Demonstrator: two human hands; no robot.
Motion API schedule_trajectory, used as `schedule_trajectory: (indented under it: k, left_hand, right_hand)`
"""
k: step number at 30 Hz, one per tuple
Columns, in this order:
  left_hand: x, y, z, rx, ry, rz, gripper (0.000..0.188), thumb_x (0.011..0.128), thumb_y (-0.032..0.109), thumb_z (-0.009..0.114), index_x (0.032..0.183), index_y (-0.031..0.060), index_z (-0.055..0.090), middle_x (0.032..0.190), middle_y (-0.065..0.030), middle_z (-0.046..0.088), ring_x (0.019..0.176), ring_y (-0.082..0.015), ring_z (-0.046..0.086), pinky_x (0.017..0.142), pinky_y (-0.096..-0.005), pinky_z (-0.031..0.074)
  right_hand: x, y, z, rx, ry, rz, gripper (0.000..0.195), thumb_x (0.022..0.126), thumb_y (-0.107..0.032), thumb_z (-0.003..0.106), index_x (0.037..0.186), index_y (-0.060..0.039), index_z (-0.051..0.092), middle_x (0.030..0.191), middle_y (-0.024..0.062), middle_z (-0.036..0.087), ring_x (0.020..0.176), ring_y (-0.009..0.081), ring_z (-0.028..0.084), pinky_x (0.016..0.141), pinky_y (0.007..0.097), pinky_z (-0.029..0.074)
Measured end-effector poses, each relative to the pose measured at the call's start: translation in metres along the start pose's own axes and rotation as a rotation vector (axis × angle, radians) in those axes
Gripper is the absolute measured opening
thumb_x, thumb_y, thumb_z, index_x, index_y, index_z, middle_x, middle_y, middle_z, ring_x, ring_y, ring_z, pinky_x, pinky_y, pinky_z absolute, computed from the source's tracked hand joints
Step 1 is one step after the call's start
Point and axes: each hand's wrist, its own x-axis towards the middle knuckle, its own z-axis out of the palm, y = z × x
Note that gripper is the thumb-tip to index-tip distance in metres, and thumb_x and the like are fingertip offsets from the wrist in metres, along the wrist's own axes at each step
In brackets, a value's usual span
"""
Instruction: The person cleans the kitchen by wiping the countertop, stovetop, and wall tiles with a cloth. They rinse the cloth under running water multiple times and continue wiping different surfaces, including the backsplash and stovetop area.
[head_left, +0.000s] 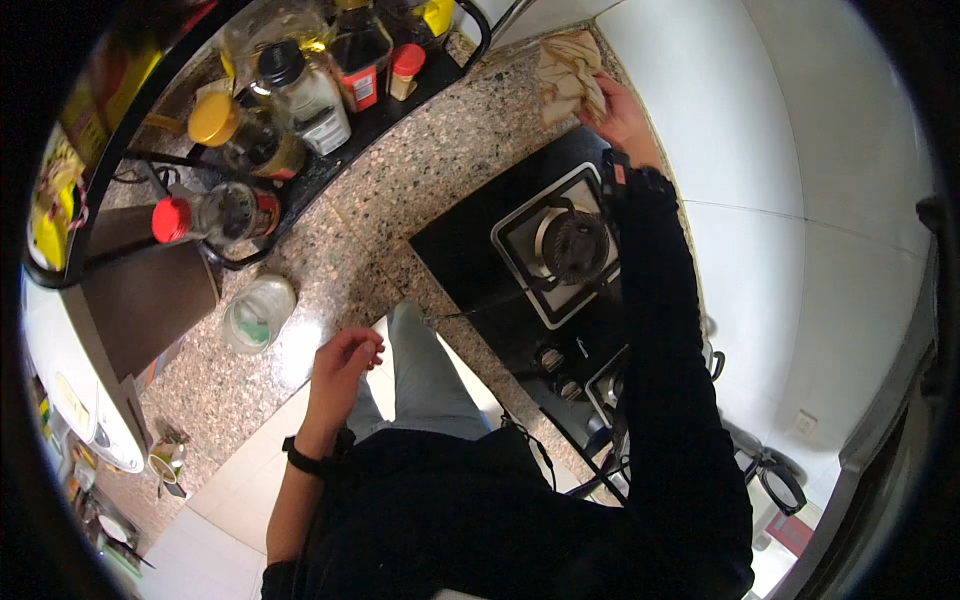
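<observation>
At the far corner of the speckled granite countertop (480, 112), my right hand (621, 112) grips a crumpled tan cloth (568, 71). The cloth lies against the stone, close to the white wall. Below my right wrist is a black gas cooktop (480, 225); my sleeve covers part of it. Its burner (574, 244) sits under a dark metal pan support. My left hand (349, 360) hangs near the counter's front edge, fingers loosely bent, with nothing visible in it. Left of that hand stands a cloudy glass jar (259, 311) with something green inside.
A black rack (367, 142) at the upper left carries several seasoning bottles, including a red-capped bottle (217, 214) and a black-capped jar (304, 97). A white appliance (90, 375) stands at the left. Tiled wall (742, 142) borders the counter on the right. Cooktop knobs (559, 371) face me.
</observation>
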Motion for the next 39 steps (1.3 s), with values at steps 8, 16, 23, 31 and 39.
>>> schedule_trajectory:
  k: [8,16,23,31,39]
  left_hand:
    - [0.017,0.071,0.017,-0.249,-0.288,0.243,0.035,0.101,0.017,0.058,0.134,0.0069,0.054,0.117,-0.0046,0.062,0.102,-0.0125,0.059,0.090,-0.0284,0.049]
    - [0.034,0.119,0.044,-0.614,-0.548,0.337,0.043,0.101,0.021,0.058,0.140,0.0061,0.049,0.127,-0.0061,0.059,0.118,-0.0151,0.056,0.100,-0.0319,0.047]
    - [0.038,0.109,0.034,-0.607,-0.415,0.347,0.028,0.097,0.013,0.065,0.122,0.0039,0.059,0.107,-0.0018,0.066,0.097,-0.0103,0.062,0.088,-0.0262,0.049]
    - [0.038,0.105,0.031,-0.263,-0.175,0.598,0.023,0.092,-0.001,0.058,0.114,0.0017,0.062,0.097,-0.0009,0.063,0.087,-0.0082,0.058,0.079,-0.0245,0.048]
    - [0.025,0.107,0.029,0.313,-0.159,0.920,0.040,0.081,-0.005,0.054,0.116,0.0095,0.068,0.117,-0.0120,0.056,0.107,-0.0272,0.056,0.094,-0.0365,0.046]
  right_hand:
    - [-0.091,-0.090,0.038,0.753,0.035,0.397,0.042,0.090,-0.016,0.064,0.129,-0.0011,0.057,0.125,0.0164,0.062,0.114,0.0303,0.061,0.104,0.0429,0.047]
    - [-0.187,-0.202,0.141,1.031,-0.090,0.534,0.052,0.101,-0.020,0.053,0.147,-0.0007,0.039,0.142,0.0186,0.052,0.125,0.0284,0.058,0.104,0.0452,0.050]
    - [-0.212,-0.196,0.163,0.923,-0.244,0.494,0.055,0.098,-0.021,0.056,0.146,-0.0001,0.039,0.138,0.0181,0.054,0.121,0.0276,0.060,0.100,0.0418,0.053]
    - [-0.218,-0.185,0.181,0.646,0.096,0.549,0.027,0.102,-0.016,0.055,0.127,-0.0042,0.056,0.121,0.0085,0.064,0.107,0.0202,0.066,0.091,0.0341,0.056]
    - [-0.215,-0.196,0.178,0.941,-0.056,0.691,0.043,0.105,-0.039,0.049,0.134,-0.0072,0.054,0.120,0.0091,0.064,0.105,0.0211,0.065,0.091,0.0360,0.053]
